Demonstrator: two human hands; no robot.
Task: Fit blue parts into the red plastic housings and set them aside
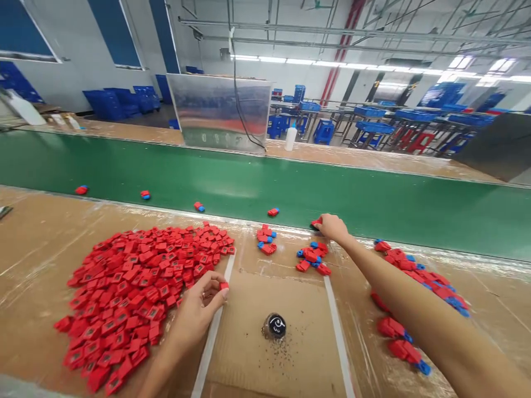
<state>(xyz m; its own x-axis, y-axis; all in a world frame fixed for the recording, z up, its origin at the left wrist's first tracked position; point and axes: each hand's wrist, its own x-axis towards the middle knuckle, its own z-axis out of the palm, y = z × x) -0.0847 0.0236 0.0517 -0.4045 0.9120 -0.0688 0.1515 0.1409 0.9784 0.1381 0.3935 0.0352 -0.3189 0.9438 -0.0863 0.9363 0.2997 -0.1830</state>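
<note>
Bright, even indoor light from ceiling strip lamps (286, 59), upper middle of the frame. Glare streaks along the plastic-wrapped worktop (37, 260), lower right too, and across the metal panel (218, 113). Shadows faint, soft. Wide-angle bowing toward the edges; ceiling beams (373, 33) curve. Right hand (334, 228) sharp, no motion blur. Far background slightly soft.

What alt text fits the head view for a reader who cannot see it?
The left hand pinches a red part beside a large red pile, while the right hand touches another red part at the edge of a green conveyor.
</note>
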